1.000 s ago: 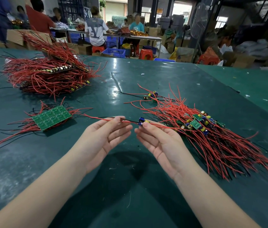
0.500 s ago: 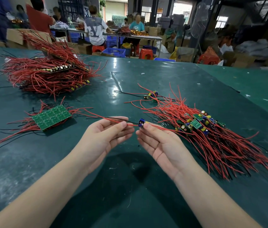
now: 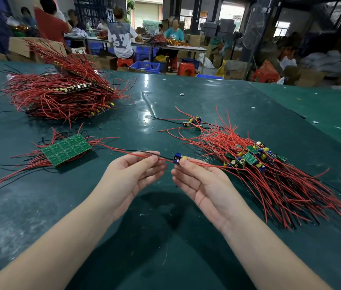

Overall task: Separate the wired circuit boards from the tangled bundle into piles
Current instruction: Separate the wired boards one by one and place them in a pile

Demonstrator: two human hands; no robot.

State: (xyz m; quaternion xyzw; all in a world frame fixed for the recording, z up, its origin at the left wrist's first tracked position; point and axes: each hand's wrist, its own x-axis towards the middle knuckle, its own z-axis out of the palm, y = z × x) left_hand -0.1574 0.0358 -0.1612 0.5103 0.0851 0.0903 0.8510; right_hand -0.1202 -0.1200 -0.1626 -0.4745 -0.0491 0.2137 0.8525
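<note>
Pinching small board (image 3: 178, 159) in right grip (image 3: 202, 181), its wires (image 3: 142, 154) in left grip (image 3: 133, 174).

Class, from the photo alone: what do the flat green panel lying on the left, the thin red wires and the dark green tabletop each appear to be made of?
Flat green panel: likely rigid fibreglass circuit board, matte green with a grid of tiny pale pads. Thin red wires: probably plastic-insulated, smooth, springy, holding curves. Dark green tabletop: looks like a rubber or vinyl mat, glossy with glare, scuffed pale in places.
</note>
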